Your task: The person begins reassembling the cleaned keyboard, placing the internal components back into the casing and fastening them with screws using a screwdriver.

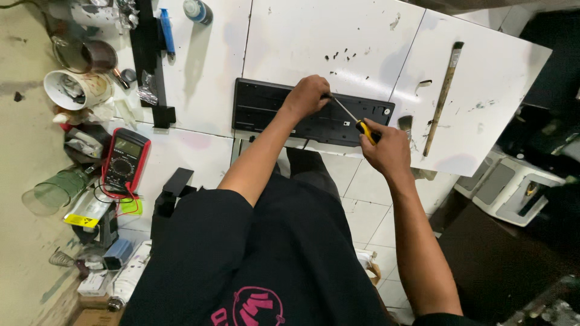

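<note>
A flat black plastic panel [266, 108], long and rectangular, lies on the white work surface [314, 36]. My left hand [307, 96] rests on top of the panel near its middle, fingers curled around the metal tip of a screwdriver. My right hand [386, 148] grips the screwdriver [356, 121] by its yellow and black handle, just below the panel's right end. The shaft slants up and left towards my left hand. My lap in dark clothes fills the bottom of the view.
A red multimeter [124, 160] lies at the left beside cups, a green glass [51, 192] and clutter. A long brush [442, 96] rests on the right board. A blue pen [167, 30] and a black bar [148, 60] lie at the upper left. A white machine [513, 187] stands at the right.
</note>
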